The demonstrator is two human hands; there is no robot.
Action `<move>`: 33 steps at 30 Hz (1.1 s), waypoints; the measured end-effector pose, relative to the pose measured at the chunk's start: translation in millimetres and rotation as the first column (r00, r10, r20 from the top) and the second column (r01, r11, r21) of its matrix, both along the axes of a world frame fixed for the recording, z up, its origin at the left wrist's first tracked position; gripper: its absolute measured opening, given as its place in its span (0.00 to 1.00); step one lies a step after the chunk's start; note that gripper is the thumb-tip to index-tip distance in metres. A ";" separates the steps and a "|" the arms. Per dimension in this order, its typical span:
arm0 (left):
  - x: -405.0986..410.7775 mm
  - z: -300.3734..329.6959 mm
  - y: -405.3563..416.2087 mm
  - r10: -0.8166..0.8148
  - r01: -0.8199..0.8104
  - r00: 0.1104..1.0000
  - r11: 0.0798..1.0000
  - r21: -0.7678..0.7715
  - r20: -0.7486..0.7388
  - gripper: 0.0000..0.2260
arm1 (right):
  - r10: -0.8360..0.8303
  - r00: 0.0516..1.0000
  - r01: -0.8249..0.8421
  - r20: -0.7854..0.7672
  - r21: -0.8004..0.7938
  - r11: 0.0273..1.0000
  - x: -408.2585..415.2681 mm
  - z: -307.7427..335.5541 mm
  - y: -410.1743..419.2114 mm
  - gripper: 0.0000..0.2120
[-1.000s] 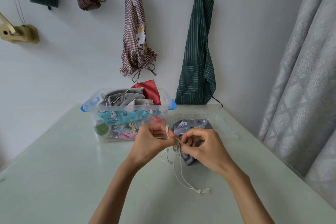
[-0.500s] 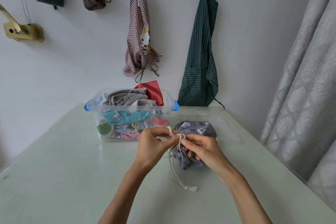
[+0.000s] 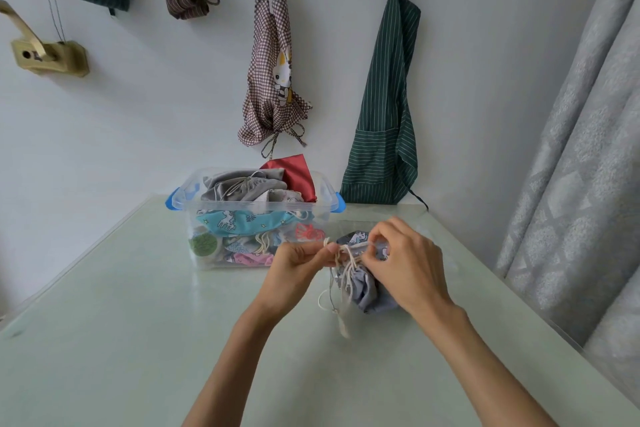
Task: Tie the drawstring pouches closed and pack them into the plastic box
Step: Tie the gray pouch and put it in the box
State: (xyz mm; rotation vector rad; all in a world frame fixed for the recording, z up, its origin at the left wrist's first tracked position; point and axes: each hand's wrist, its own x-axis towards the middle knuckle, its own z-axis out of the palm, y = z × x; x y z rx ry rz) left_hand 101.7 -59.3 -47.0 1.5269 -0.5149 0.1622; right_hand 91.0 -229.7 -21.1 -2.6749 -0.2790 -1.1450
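Observation:
A grey printed drawstring pouch (image 3: 367,291) lies on the pale green table (image 3: 138,322), its mouth gathered and facing me. My left hand (image 3: 298,263) pinches the cream drawstring (image 3: 348,255) just left of the gathered mouth. My right hand (image 3: 405,263) is over the pouch and pinches the same cord at the knot. The cord's loose ends hang down toward me on the table. The clear plastic box (image 3: 194,204) with blue latches stands behind my left hand, filled with several tied pouches: grey, red, teal and pink ones.
A checked apron (image 3: 273,80) and a green striped apron (image 3: 381,114) hang on the wall behind the box. A grey curtain (image 3: 571,184) falls along the table's right edge. The table's near and left parts are bare surface.
My right hand has risen over the pouch's mouth and the cord is drawn tighter between both hands. The dangling ends have shortened and pulled in closer to the pouch.

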 end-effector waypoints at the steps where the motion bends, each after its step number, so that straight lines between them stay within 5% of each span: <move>1: 1.3 -0.2 1.3 0.016 -0.016 1.000 1.000 -0.007 -0.003 0.11 | -0.025 0.999 0.025 -0.024 0.022 0.999 3.4 1.7 -2.4 0.04; 3: 3.8 -1.2 3.0 0.063 -0.063 0.998 0.998 -0.002 0.000 0.11 | 0.053 0.983 -0.006 -0.177 0.258 0.966 9.6 8.0 -9.6 0.04; 5: 5.3 -2.5 3.7 0.093 -0.092 0.996 0.996 0.012 -0.020 0.12 | 0.422 0.832 -0.070 -0.359 0.687 0.723 10.9 20.5 -15.0 0.07; 8: 6.5 -4.8 3.4 0.093 -0.091 0.995 0.995 0.043 -0.044 0.13 | 0.863 0.466 0.017 -0.196 0.977 0.213 7.0 36.5 -17.4 0.11; 10: 5.2 -3.9 2.4 0.095 -0.094 0.994 0.995 0.024 -0.059 0.13 | 0.854 0.516 0.029 -0.074 0.997 0.068 9.9 40.0 -19.6 0.13; 12: 5.7 -2.9 3.0 0.121 -0.121 0.991 0.993 -0.008 -0.059 0.12 | 0.678 0.720 -0.037 -0.148 0.967 0.251 12.7 40.3 -20.9 0.17; 14: 6.0 -2.3 3.5 0.142 -0.143 0.989 0.989 -0.020 -0.044 0.12 | 0.395 0.875 -0.020 -0.280 0.795 0.606 10.2 41.8 -25.4 0.20; 16: 5.8 -2.9 2.0 0.144 -0.145 0.989 0.989 -0.020 -0.023 0.11 | 0.046 0.904 0.157 -0.426 0.429 0.889 6.8 42.0 -36.0 0.20; 17: 4.5 -2.9 0.9 0.135 -0.136 0.991 0.991 -0.010 -0.014 0.11 | -0.095 0.859 0.249 -0.502 0.249 0.936 3.8 42.7 -39.1 0.17; 18: 3.8 -3.1 -0.7 0.123 -0.123 0.992 0.992 0.003 -0.011 0.11 | -0.187 0.796 0.307 -0.576 0.117 0.945 1.6 42.1 -39.9 0.11; 20: 2.6 -3.0 -3.8 0.096 -0.096 0.995 0.995 0.037 -0.021 0.12 | -0.226 0.727 0.303 -0.648 0.007 0.953 -0.3 40.8 -40.4 0.16; 23: 1.6 -2.6 -6.6 0.088 -0.086 0.996 0.994 0.071 -0.025 0.12 | 0.165 0.787 0.023 -0.595 0.294 0.955 -6.4 45.5 -27.9 0.13; 25: 0.2 -1.3 -5.9 0.090 -0.088 0.996 0.993 0.085 -0.019 0.12 | 0.392 0.720 -0.135 -0.573 0.438 0.889 -15.6 42.8 -15.4 0.10; 30: -1.9 -0.2 -4.3 0.101 -0.097 0.994 0.991 0.087 -0.034 0.14 | 0.255 0.804 -0.150 -0.537 0.231 0.961 -17.8 11.4 -2.2 0.07; 33: -2.4 -1.6 -4.5 0.066 -0.064 0.997 0.995 0.076 -0.029 0.19 | 0.293 0.857 -0.140 -0.424 0.354 0.925 -18.4 0.7 -3.3 0.03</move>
